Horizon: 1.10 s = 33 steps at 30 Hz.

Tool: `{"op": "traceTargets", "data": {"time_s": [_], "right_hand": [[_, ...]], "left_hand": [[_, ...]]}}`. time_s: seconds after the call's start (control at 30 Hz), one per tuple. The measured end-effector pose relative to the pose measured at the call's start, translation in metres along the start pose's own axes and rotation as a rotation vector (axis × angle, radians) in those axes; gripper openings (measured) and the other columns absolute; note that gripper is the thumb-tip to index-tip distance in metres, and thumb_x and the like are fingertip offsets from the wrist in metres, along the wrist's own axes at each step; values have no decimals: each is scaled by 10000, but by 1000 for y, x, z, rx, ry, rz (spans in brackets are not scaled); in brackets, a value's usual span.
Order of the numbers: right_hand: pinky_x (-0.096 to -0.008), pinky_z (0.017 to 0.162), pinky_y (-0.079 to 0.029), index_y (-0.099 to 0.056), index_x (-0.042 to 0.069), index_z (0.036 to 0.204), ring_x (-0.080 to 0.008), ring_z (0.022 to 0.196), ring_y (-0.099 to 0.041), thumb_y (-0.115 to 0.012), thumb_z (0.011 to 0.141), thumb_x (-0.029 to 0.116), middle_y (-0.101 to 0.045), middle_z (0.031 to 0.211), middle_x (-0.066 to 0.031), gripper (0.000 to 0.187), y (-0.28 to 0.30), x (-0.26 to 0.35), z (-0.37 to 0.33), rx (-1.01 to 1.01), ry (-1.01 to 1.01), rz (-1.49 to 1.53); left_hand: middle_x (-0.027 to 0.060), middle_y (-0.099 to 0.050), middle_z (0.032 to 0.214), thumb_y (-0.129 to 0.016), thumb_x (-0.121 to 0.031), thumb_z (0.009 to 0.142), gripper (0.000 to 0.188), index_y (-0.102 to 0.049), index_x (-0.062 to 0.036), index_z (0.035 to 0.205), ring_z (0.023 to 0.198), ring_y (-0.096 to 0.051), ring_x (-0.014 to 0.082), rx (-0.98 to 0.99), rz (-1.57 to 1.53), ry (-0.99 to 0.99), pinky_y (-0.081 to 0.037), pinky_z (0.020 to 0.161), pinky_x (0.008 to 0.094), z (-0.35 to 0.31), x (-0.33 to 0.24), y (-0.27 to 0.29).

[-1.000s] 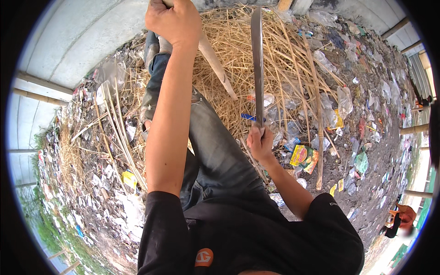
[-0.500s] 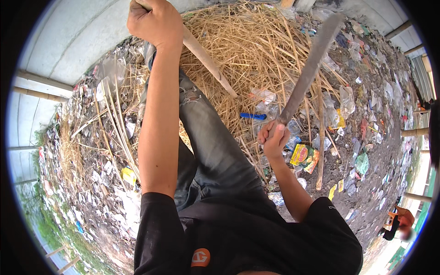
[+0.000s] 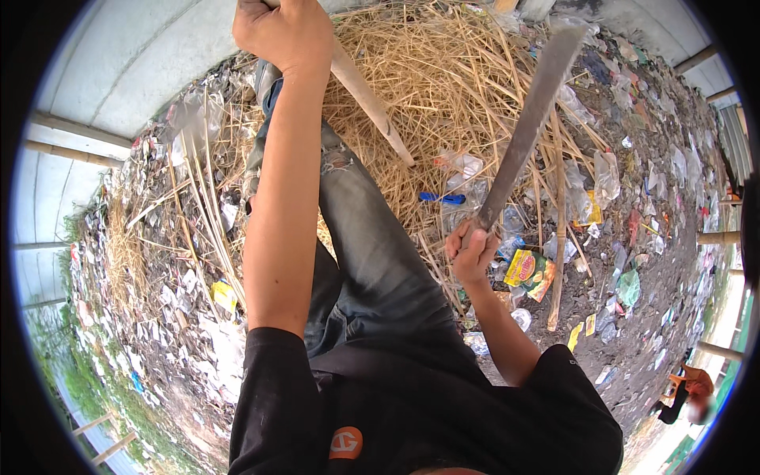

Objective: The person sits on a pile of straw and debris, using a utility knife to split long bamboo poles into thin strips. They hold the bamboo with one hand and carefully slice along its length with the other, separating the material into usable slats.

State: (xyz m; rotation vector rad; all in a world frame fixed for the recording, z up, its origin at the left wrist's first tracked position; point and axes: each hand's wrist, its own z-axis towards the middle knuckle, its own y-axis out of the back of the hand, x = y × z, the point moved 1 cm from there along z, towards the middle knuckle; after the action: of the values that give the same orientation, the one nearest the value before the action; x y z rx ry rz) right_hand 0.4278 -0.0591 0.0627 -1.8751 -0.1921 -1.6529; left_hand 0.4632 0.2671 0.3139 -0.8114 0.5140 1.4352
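My left hand (image 3: 283,33) is stretched out at the top of the view, closed around a pale wooden stick (image 3: 370,101) that slants down to the right over a pile of dry straw (image 3: 443,87). My right hand (image 3: 472,252) grips the handle of a long machete (image 3: 525,134); its blade points up and to the right, tilted away from the stick. My legs in grey jeans (image 3: 372,253) reach toward the straw between both arms.
The ground (image 3: 657,261) is littered with plastic bags, wrappers and scraps all around. A blue object (image 3: 442,198) lies by the straw and a yellow packet (image 3: 529,269) lies near my right hand. A grey wall (image 3: 103,71) runs along the upper left. Another person (image 3: 687,389) crouches at lower right.
The machete blade has swung from upright to leaning right, away from the stick. My left hand with the stick has shifted slightly left and up.
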Motion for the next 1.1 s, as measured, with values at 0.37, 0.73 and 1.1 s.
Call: {"op": "traceTargets", "data": {"time_s": [0.37, 0.73, 1.1], "right_hand": [[-303, 438, -366, -503, 69, 723, -104, 474, -469, -542, 1035, 461, -467, 544, -12, 503, 6, -8, 4, 40, -298, -330], [-300, 436, -387, -546, 64, 740, -113, 467, -478, -584, 979, 568, -444, 536, -1, 559, 56, -95, -29, -121, -717, -624], [-254, 380, -361, -484, 74, 727, -81, 402, -448, -559, 1040, 425, -453, 540, 2, 477, -23, 28, 46, 24, -294, -211]], "left_hand": [[38, -483, 487, -548, -577, 996, 663, -474, -52, 599, 449, -485, 123, -53, -157, 20, -411, 437, 290, 8, 22, 30], [52, -502, 486, -497, -585, 1014, 650, -491, -52, 643, 468, -519, 129, -37, -147, 56, -433, 469, 284, 22, 32, 33], [130, -630, 670, -347, -674, 1022, 743, -569, 23, 893, 597, -616, 248, 348, -432, 360, -502, 602, 371, 6, 22, 38]]}}
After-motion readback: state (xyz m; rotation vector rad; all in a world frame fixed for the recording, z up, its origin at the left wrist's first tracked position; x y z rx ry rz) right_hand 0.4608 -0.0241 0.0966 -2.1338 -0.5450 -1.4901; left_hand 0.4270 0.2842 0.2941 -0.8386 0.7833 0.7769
